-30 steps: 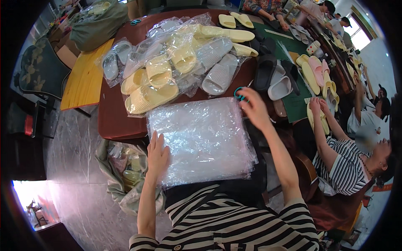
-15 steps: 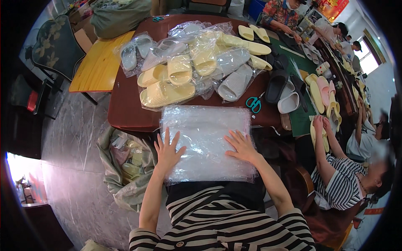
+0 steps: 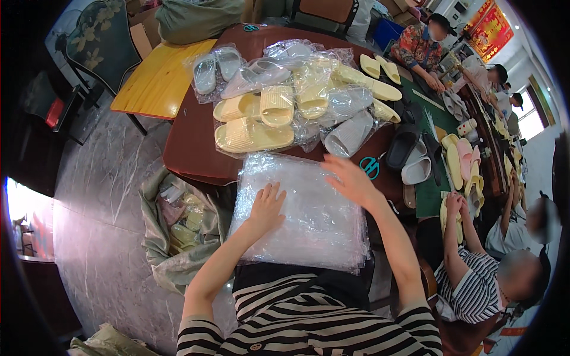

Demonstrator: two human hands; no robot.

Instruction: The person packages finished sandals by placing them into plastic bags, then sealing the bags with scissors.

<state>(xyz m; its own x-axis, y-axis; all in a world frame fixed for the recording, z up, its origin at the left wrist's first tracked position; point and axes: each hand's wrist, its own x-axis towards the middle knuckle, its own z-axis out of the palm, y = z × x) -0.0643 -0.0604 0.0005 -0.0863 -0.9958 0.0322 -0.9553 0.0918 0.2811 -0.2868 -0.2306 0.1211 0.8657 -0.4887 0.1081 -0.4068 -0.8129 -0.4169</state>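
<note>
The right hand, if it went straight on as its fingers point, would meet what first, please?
Most likely the front wrapped yellow slipper, ahead and left of the right hand, though depth is unclear.

Two bare arms (image 3: 224, 261) reached forward and inward.
The left grip (image 3: 267, 207) lay palm down with fingers pointing ahead; the right grip (image 3: 351, 181), farther forward, angled leftward, its fingers extended and slightly parted.

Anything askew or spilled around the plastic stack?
Slightly askew: the clear plastic stack has uneven, staggered edges at its lower right. Beyond it, bagged slippers lie jumbled, pointing different ways. I see nothing spilled.
</note>
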